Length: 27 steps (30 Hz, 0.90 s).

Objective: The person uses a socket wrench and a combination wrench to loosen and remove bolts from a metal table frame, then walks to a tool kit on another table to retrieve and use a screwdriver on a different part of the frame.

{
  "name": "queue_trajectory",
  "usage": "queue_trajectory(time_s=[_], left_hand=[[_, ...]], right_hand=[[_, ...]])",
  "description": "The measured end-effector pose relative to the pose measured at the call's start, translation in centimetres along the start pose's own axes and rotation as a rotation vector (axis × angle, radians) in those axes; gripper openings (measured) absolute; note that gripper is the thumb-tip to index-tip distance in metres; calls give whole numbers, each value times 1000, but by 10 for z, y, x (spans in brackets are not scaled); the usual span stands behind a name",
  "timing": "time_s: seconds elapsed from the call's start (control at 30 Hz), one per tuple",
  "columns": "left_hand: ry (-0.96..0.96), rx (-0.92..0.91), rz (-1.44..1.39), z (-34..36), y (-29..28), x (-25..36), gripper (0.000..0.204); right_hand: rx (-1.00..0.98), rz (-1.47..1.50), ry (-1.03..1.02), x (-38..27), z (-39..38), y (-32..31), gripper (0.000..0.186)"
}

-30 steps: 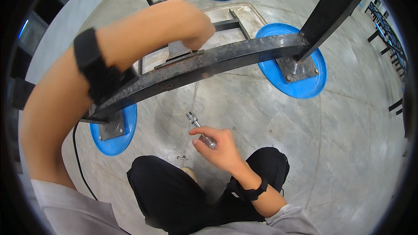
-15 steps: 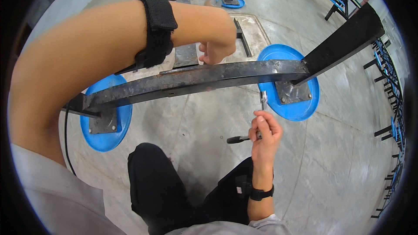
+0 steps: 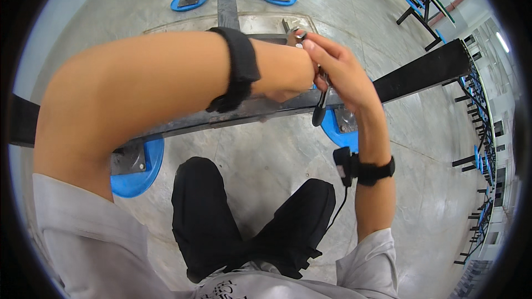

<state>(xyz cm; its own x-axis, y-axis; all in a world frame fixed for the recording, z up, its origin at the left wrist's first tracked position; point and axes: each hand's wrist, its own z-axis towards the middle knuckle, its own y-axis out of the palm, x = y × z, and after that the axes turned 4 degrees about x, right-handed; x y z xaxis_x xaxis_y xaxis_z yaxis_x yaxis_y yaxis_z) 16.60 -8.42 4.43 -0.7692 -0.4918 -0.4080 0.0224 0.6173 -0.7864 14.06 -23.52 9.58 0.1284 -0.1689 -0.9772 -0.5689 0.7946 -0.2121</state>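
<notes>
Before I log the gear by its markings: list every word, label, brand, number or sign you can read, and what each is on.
No text can be read with certainty.
Shirt: dark print on the chest, too small and slanted to read.
Tool in the right hand: no legible mark.
Black straps and blue discs: no lettering visible.
</notes>
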Motion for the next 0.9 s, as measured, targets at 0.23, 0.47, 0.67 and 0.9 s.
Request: queue_trajectory(time_s=[0.23, 0.47, 0.67, 0.9], left_hand=[[-120, 212, -448, -35, -12, 18, 19], [-204, 581, -649, -108, 0, 62, 19], [-361, 628, -1354, -93, 49, 40, 38], [-446, 871, -976, -76, 74, 52, 41]], right_hand=[[-202, -104, 72, -4, 25, -3, 40], [-80, -76, 101, 3, 25, 0, 42], [-66, -82, 78, 9, 27, -5, 42], [-11, -16, 42, 18, 18, -1, 43]])
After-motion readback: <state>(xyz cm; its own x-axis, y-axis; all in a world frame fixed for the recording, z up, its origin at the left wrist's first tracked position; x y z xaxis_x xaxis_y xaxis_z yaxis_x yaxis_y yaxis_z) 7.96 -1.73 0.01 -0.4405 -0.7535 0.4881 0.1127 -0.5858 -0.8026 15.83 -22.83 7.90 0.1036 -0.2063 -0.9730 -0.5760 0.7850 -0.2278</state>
